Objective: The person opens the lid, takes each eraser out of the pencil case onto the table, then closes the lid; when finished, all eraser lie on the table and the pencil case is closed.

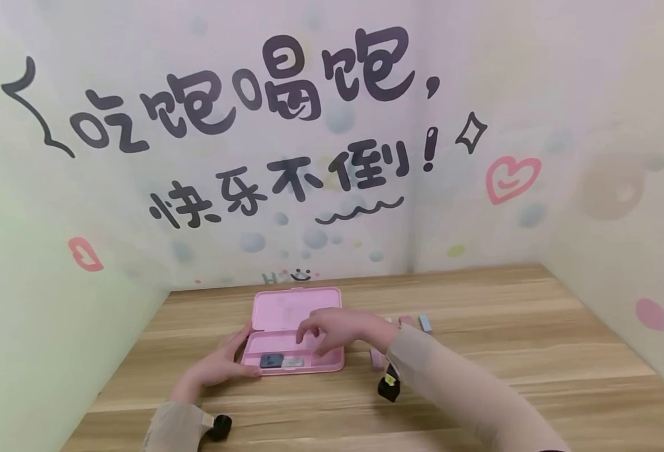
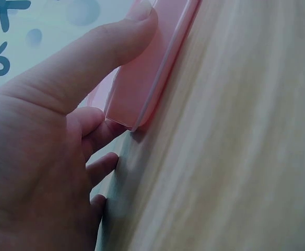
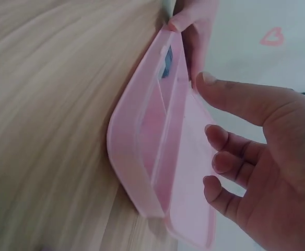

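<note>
A pink plastic pencil case (image 1: 277, 307) lies on the table with its lid raised at the back. My left hand (image 1: 218, 364) grips its left end; in the left wrist view the thumb presses the front wall (image 2: 142, 78) and the fingers sit round the side. Inside the front compartment are a dark grey block (image 1: 271, 360), like an eraser, and a whitish one (image 1: 293, 362) beside it. Above the case's right part hovers my right hand (image 1: 332, 326). Its fingers are loosely bent with nothing between them, as the right wrist view of that hand (image 3: 267, 141) shows.
Right of the case, a light blue block (image 1: 424, 323) and a pink one (image 1: 405, 321) lie on the wooden table (image 1: 490, 326). A purplish piece (image 1: 376, 359) is partly hidden by the right wrist. A printed wall sheet (image 1: 332, 251) rises behind the table.
</note>
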The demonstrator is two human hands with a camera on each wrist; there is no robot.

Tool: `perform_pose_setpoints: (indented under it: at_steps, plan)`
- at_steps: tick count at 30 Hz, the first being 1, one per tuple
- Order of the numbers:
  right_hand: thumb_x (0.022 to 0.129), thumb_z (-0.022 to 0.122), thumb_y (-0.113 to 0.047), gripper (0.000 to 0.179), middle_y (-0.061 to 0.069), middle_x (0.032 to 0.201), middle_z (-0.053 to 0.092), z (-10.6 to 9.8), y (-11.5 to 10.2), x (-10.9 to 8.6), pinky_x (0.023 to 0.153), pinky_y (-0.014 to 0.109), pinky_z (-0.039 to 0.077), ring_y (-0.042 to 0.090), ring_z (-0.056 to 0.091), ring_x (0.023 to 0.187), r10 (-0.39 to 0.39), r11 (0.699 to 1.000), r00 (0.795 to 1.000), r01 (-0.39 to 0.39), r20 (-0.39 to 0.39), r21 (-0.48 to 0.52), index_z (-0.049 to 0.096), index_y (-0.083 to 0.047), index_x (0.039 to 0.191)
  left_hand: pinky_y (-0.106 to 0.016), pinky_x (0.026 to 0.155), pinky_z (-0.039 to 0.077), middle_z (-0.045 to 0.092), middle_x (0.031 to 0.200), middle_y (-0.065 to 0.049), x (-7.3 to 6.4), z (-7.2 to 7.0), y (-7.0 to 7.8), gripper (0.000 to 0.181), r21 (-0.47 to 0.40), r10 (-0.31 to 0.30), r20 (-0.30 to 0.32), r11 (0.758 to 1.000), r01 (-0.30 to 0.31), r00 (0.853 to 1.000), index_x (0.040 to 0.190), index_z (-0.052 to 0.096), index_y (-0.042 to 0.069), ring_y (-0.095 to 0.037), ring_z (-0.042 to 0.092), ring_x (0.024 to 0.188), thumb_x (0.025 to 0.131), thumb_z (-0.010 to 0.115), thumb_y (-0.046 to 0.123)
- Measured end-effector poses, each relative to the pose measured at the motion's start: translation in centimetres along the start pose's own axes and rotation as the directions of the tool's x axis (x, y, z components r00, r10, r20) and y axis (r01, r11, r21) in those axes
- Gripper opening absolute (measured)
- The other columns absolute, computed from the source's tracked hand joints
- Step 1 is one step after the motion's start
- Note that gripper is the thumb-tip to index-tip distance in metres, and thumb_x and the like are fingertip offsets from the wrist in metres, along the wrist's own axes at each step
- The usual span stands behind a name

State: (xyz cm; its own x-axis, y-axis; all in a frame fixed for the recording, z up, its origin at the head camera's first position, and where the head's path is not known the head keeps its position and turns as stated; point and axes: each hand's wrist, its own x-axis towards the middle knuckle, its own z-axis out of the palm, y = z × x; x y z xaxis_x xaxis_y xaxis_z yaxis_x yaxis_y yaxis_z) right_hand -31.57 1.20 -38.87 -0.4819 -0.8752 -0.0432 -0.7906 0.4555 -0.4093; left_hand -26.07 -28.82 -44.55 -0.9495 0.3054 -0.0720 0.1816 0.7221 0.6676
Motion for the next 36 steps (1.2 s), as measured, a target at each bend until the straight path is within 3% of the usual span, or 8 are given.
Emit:
perform_pose_setpoints:
  at_steps: [5, 11, 22, 36]
  plan:
    - [0.080, 0.080, -0.019, 0.037, -0.001, 0.096, 0.057, 0.9, -0.8, 2.3, 0.074, 0.022, 0.042, 0.008, 0.050, 0.085, 0.001, 0.995, 0.998, 0.005, 0.061, -0.099, 0.068, -0.026, 0.114, -0.067, 0.106, 0.017, 0.019, 0.157, -0.023, 0.0, 0.0, 0.0, 0.112, 0.003, -0.011, 0.000, 1.000, 0.011, 1.000, 0.156, 0.014, 0.009, -0.046, 0.015, 0.140, 0.074, 0.082, 0.045]
    - [0.077, 0.081, -0.011, 0.042, 0.000, 0.094, 0.055, 1.5, -1.2, 3.6, 0.068, 0.021, 0.041, 0.008, 0.046, 0.077, 0.049, 0.987, 0.994, -0.033, 0.100, -0.158, 0.069, -0.030, 0.112, -0.067, 0.106, 0.018, 0.020, 0.156, -0.023, 0.0, 0.2, 0.0, 0.112, 0.003, -0.008, 0.006, 1.000, 0.008, 1.000, 0.156, 0.015, 0.008, -0.045, 0.016, 0.140, 0.074, 0.082, 0.044]
    - [0.080, 0.075, -0.008, 0.035, -0.002, 0.090, 0.051, 1.6, -1.6, 4.3, 0.069, 0.020, 0.040, 0.009, 0.045, 0.077, 0.043, 0.987, 0.990, -0.022, 0.133, -0.158, 0.072, -0.030, 0.107, -0.067, 0.106, 0.019, 0.020, 0.156, -0.022, 0.1, 0.1, -0.3, 0.112, 0.002, -0.020, 0.008, 1.000, 0.020, 1.000, 0.156, 0.014, 0.010, -0.044, 0.015, 0.140, 0.074, 0.081, 0.045]
    - [0.077, 0.078, -0.007, 0.033, -0.003, 0.092, 0.052, 2.0, -1.5, 4.3, 0.072, 0.018, 0.041, 0.008, 0.046, 0.078, 0.029, 0.991, 0.994, -0.014, 0.110, -0.134, 0.074, -0.028, 0.103, -0.066, 0.107, 0.018, 0.021, 0.156, -0.023, 0.1, 0.2, -0.2, 0.112, 0.003, -0.003, 0.012, 1.000, 0.003, 1.000, 0.156, 0.014, 0.008, -0.045, 0.017, 0.140, 0.074, 0.081, 0.045]
